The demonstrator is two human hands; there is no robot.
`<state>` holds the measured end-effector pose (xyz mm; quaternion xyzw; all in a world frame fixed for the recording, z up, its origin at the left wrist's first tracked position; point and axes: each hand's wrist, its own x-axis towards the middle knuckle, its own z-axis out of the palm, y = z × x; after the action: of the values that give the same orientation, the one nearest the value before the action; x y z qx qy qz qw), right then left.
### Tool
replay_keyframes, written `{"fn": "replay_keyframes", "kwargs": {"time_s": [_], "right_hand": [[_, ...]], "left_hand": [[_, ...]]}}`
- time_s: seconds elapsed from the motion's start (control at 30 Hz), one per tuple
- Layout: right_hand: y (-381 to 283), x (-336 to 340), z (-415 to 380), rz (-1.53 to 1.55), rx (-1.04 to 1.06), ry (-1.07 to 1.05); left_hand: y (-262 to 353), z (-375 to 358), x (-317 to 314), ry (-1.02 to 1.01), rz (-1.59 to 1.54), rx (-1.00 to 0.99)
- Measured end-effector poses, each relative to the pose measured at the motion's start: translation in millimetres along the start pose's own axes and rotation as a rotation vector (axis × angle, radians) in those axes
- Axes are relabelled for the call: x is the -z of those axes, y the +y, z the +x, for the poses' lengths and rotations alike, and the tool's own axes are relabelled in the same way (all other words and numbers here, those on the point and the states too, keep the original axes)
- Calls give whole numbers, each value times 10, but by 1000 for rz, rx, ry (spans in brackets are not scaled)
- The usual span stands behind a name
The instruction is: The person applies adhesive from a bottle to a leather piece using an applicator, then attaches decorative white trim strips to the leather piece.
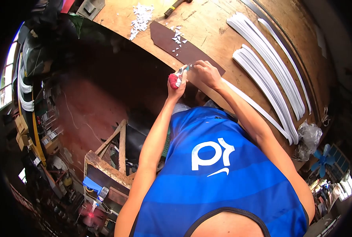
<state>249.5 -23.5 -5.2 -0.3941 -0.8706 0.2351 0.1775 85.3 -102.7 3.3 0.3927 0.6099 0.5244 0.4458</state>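
Note:
At the table's near edge, my left hand (177,82) is closed around a hand cutter (173,80) with red on its grip; its jaws are small and partly hidden by my fingers. Close beside it, my right hand (208,73) pinches the end of a white strip (255,106), which runs back under my right forearm across the table. A tiny white bit shows between the two hands. Below them lies a dark brown board (176,41), with small white triangular offcuts (177,36) scattered on it.
A larger heap of white offcuts (141,19) lies beyond the board, near a hammer (176,7). Bundles of long white strips (262,85) curve along the wooden table (213,29). Crumpled clear plastic (309,136) sits at the right. A wooden frame (122,148) stands at lower left.

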Motion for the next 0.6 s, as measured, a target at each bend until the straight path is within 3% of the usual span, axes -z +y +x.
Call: {"fn": "replay_keyframes", "kwargs": {"time_s": [0.1, 0.17, 0.27, 0.33, 0.37, 0.4, 0.43, 0.47, 0.5, 0.53, 0.57, 0.6], "right_hand": [[-68, 70, 22, 65, -89, 24], [-138, 167, 34, 108, -144, 83], [-235, 384, 17, 160, -228, 197], [-235, 560, -54, 284, -472, 236], [-107, 495, -183, 456, -570, 313], [-141, 585, -253, 879, -784, 383], [-93, 609, -357, 994, -847, 492], [-12, 612, -508, 1109, -905, 606], [105, 600, -753, 1373, -914, 661], [108, 577, -886, 1355, -925, 705], [102, 575, -1062, 1574, -990, 838], [67, 616, -1259, 1792, -1035, 985]], "left_hand": [[50, 83, 237, -121, -9, 42], [58, 184, 362, -337, 59, 111], [120, 411, 472, -351, 47, 94], [63, 644, 576, -299, 93, -18], [4, 762, 578, -246, 175, -157], [-75, 848, 564, -192, 252, -295], [149, 872, 549, -222, 361, -117], [375, 886, 506, -283, 572, -401], [378, 965, 463, -374, 572, -604], [404, 1047, 383, -468, 559, -813], [423, 1023, 277, -610, 586, -655], [345, 1019, 191, -703, 652, -722]]}}
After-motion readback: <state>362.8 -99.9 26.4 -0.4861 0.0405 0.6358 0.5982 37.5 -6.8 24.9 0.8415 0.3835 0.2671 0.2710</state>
